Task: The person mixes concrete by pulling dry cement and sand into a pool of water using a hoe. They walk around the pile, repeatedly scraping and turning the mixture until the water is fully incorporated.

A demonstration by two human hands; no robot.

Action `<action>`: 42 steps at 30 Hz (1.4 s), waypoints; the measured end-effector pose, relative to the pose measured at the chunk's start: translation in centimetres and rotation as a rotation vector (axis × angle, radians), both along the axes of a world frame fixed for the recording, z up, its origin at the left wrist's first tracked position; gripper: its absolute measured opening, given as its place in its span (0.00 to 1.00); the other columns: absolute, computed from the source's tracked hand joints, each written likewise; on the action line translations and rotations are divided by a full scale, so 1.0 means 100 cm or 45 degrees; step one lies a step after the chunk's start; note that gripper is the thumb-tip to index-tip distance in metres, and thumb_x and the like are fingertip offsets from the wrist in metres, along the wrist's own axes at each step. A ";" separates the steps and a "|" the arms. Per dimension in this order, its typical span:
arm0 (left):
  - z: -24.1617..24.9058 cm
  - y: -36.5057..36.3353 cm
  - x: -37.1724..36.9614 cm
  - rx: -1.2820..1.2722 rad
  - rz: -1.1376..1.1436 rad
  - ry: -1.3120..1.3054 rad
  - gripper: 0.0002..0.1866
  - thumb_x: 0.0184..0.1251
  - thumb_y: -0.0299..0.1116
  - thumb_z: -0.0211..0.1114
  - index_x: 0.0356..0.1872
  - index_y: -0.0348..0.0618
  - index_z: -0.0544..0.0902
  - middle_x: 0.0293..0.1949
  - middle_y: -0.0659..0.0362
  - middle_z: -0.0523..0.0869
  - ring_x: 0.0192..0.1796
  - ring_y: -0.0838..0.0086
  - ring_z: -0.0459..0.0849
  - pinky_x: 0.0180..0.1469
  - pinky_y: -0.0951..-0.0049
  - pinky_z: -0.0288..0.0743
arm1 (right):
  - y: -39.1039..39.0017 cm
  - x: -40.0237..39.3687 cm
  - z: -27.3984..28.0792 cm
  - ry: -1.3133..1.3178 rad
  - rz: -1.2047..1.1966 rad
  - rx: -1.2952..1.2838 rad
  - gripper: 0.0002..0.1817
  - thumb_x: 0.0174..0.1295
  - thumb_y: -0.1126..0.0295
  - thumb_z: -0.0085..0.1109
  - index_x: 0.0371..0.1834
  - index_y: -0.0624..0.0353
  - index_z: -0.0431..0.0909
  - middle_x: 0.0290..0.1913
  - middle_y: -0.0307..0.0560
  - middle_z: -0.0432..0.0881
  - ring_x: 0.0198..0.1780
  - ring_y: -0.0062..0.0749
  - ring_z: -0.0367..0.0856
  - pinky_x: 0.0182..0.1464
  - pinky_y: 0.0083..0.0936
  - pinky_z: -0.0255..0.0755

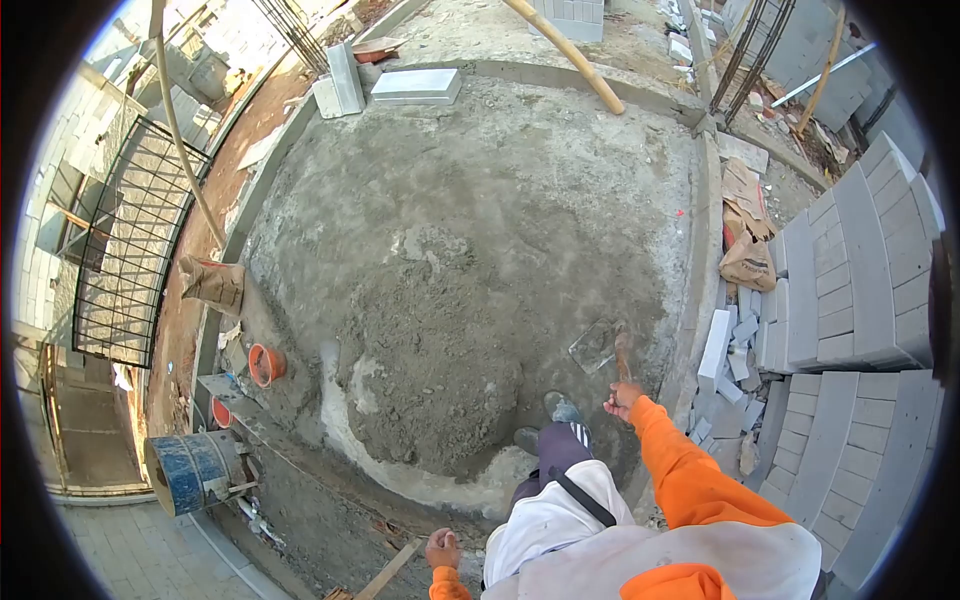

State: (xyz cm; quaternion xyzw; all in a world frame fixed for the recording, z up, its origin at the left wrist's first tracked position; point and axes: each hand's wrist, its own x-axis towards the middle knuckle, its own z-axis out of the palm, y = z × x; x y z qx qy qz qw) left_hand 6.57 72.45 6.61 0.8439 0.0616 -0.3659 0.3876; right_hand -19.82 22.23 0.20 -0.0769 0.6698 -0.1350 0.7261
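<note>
**Trowel out over the slab**

My right hand (622, 398) is stretched out ahead of me, orange sleeve and all, fingers wrapped round the trowel (603, 345) handle. My left hand (442, 549) hangs low by my hip, curled up loosely, holding nothing I can see. Mortar pile (430, 350) sits just left of my shoes, stacked blocks (850, 300) on my right, orange bucket (265, 364) and blue drum (190, 470) farther left. The trowel runs straight away from me, blade flat above the slab, pointing forward.

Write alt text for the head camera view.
Seen from above, a person in orange sleeves holds a trowel in the right hand beside a heap of wet mortar on a concrete slab. The left hand hangs low. Grey blocks are stacked at right.
</note>
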 end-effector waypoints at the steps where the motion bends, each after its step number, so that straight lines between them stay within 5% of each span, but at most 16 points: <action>1: 0.007 -0.017 0.002 0.022 -0.032 0.005 0.07 0.70 0.28 0.60 0.44 0.36 0.79 0.28 0.58 0.85 0.24 0.75 0.83 0.26 0.75 0.78 | -0.005 0.005 -0.006 -0.034 -0.014 0.005 0.02 0.68 0.73 0.49 0.42 0.56 0.69 0.24 0.40 0.67 0.21 0.28 0.67 0.34 0.37 0.78; 4: 0.006 -0.053 0.003 0.042 -0.094 0.032 0.08 0.68 0.31 0.63 0.31 0.37 0.82 0.24 0.58 0.84 0.22 0.76 0.81 0.26 0.76 0.77 | -0.028 0.025 -0.018 -0.010 -0.022 -0.023 0.02 0.68 0.75 0.47 0.41 0.57 0.69 0.25 0.42 0.67 0.21 0.29 0.67 0.34 0.39 0.79; 6: 0.013 -0.070 0.004 0.279 -0.511 -0.098 0.25 0.70 0.45 0.61 0.17 0.37 0.83 0.15 0.58 0.82 0.20 0.75 0.80 0.28 0.71 0.75 | -0.045 0.037 -0.024 -0.025 -0.012 -0.047 0.04 0.67 0.75 0.47 0.43 0.57 0.68 0.25 0.43 0.67 0.22 0.29 0.68 0.35 0.40 0.80; 9: 0.002 -0.090 -0.001 0.326 -0.494 0.002 0.26 0.68 0.48 0.62 0.16 0.38 0.83 0.17 0.58 0.84 0.24 0.74 0.83 0.33 0.70 0.78 | -0.065 0.051 -0.024 -0.030 0.000 -0.070 0.06 0.68 0.74 0.45 0.46 0.58 0.68 0.26 0.42 0.67 0.24 0.30 0.70 0.36 0.40 0.79; 14: -0.035 -0.149 0.007 0.146 -0.873 -0.084 0.13 0.64 0.42 0.65 0.35 0.44 0.87 0.31 0.55 0.88 0.34 0.70 0.86 0.41 0.69 0.79 | -0.085 0.061 -0.033 -0.038 0.211 0.080 0.12 0.65 0.60 0.52 0.48 0.49 0.68 0.32 0.42 0.73 0.30 0.32 0.76 0.38 0.45 0.77; 16: -0.028 -0.202 0.002 -0.004 -0.994 -0.046 0.18 0.62 0.40 0.67 0.51 0.46 0.84 0.42 0.54 0.88 0.41 0.69 0.87 0.47 0.68 0.79 | -0.089 0.058 -0.012 0.006 0.446 0.053 0.13 0.65 0.54 0.52 0.45 0.49 0.71 0.33 0.40 0.76 0.32 0.32 0.77 0.43 0.48 0.74; 20: -0.016 -0.365 -0.021 -0.008 -1.182 0.133 0.25 0.68 0.52 0.61 0.52 0.41 0.83 0.46 0.51 0.87 0.46 0.67 0.86 0.50 0.67 0.79 | -0.108 0.045 -0.016 -0.014 0.996 0.119 0.22 0.63 0.41 0.49 0.41 0.47 0.75 0.36 0.37 0.79 0.37 0.31 0.78 0.47 0.49 0.68; 23: 0.000 -0.497 -0.071 0.120 -0.662 0.657 0.36 0.67 0.65 0.54 0.55 0.39 0.81 0.48 0.50 0.86 0.47 0.64 0.86 0.52 0.63 0.79 | -0.128 0.039 0.001 0.028 1.284 0.135 0.28 0.62 0.35 0.44 0.50 0.45 0.77 0.38 0.38 0.79 0.37 0.31 0.77 0.42 0.48 0.67; 24: -0.007 -0.535 -0.088 0.250 -0.686 0.688 0.36 0.67 0.67 0.50 0.51 0.41 0.82 0.44 0.52 0.87 0.44 0.67 0.85 0.52 0.64 0.79 | -0.135 0.034 0.000 -0.030 1.326 0.165 0.30 0.62 0.34 0.44 0.52 0.44 0.76 0.38 0.38 0.79 0.39 0.31 0.77 0.43 0.49 0.67; 29: -0.049 -0.652 -0.138 0.634 -0.718 1.084 0.38 0.65 0.74 0.43 0.34 0.48 0.84 0.29 0.62 0.84 0.30 0.76 0.80 0.44 0.69 0.80 | -0.198 0.005 -0.016 -0.181 0.978 0.417 0.29 0.65 0.37 0.41 0.58 0.43 0.72 0.43 0.40 0.78 0.43 0.34 0.77 0.51 0.53 0.66; 30: -0.036 -0.677 -0.142 0.621 -0.710 1.143 0.33 0.65 0.72 0.48 0.28 0.51 0.81 0.25 0.66 0.80 0.26 0.79 0.77 0.34 0.73 0.77 | -0.209 -0.001 -0.018 -0.175 0.855 0.481 0.28 0.66 0.38 0.41 0.59 0.43 0.71 0.44 0.41 0.78 0.43 0.34 0.77 0.53 0.54 0.66; 33: -0.066 -0.725 -0.143 0.603 -0.735 1.345 0.28 0.67 0.66 0.53 0.26 0.52 0.80 0.22 0.69 0.78 0.21 0.79 0.72 0.23 0.77 0.68 | -0.243 -0.021 -0.040 -0.455 0.471 0.689 0.26 0.69 0.43 0.39 0.60 0.45 0.70 0.46 0.42 0.77 0.48 0.36 0.76 0.55 0.54 0.65; 34: -0.070 -0.738 -0.150 0.676 -0.758 1.228 0.22 0.64 0.58 0.62 0.24 0.51 0.78 0.18 0.68 0.73 0.18 0.79 0.67 0.19 0.76 0.60 | -0.254 -0.026 -0.042 -0.407 0.313 0.670 0.24 0.71 0.42 0.38 0.56 0.47 0.70 0.44 0.44 0.76 0.52 0.38 0.75 0.56 0.53 0.67; 37: -0.015 -0.808 -0.183 0.753 -1.312 0.884 0.19 0.59 0.52 0.66 0.25 0.46 0.79 0.18 0.65 0.73 0.16 0.77 0.66 0.18 0.75 0.58 | -0.296 -0.046 -0.057 -0.554 -0.280 0.758 0.30 0.68 0.38 0.42 0.62 0.49 0.67 0.50 0.48 0.74 0.53 0.42 0.75 0.53 0.56 0.68; 38: -0.057 -0.783 -0.184 0.713 -1.234 0.981 0.19 0.54 0.48 0.67 0.29 0.39 0.81 0.20 0.59 0.78 0.18 0.71 0.73 0.20 0.70 0.64 | -0.310 -0.046 -0.052 -0.513 -0.319 0.739 0.31 0.67 0.39 0.45 0.62 0.50 0.65 0.50 0.51 0.74 0.52 0.44 0.75 0.53 0.57 0.69; 42: 0.032 -0.799 -0.180 0.813 -1.591 0.569 0.27 0.51 0.49 0.68 0.40 0.31 0.81 0.40 0.41 0.85 0.45 0.52 0.85 0.46 0.57 0.78 | -0.353 -0.051 -0.038 -0.568 -0.417 0.943 0.35 0.65 0.46 0.57 0.66 0.56 0.58 0.48 0.60 0.71 0.47 0.54 0.75 0.53 0.59 0.71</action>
